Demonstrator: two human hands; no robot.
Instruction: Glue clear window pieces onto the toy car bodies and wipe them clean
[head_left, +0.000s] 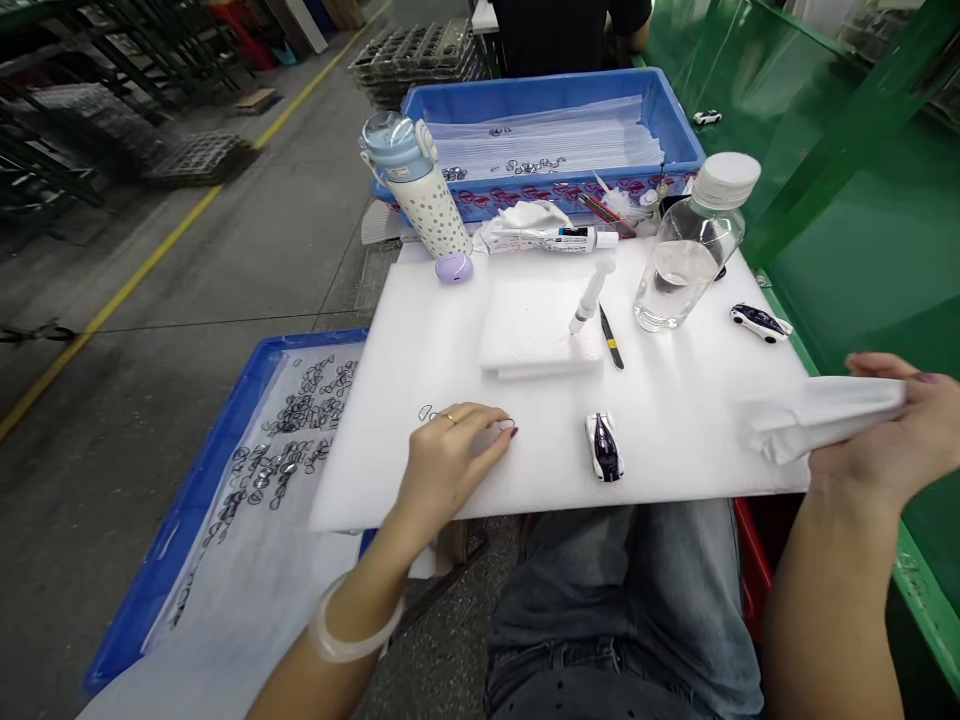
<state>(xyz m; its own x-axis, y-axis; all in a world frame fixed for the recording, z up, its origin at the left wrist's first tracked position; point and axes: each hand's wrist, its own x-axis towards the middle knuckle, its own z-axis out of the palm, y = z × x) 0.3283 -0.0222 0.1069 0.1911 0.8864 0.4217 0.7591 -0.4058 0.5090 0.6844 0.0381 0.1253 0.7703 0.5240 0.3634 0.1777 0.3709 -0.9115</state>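
My left hand point(450, 455) rests over the white foam board point(540, 470), thumb and fingertips pinching a small thin dark-edged loop point(507, 424). Beside its knuckles lie a couple of similar loops point(427, 412). Off the board's right edge, my right hand point(892, 440) is closed on a crumpled white cloth point(832, 410), which hangs toward the board. Between the hands a white and black toy car point(604, 447) stands on the board. Farther back, a syringe point(590, 297) lies on a smaller foam block point(536, 320), with tweezers point(611, 338) beside it.
A clear bottle point(679, 270), another toy car point(760, 322), a dotted tumbler point(420, 190), a purple case point(454, 267) and a white tube point(577, 239) stand around the board. Blue trays hold loops at left point(247, 370) and back point(540, 85). A person sits beyond.
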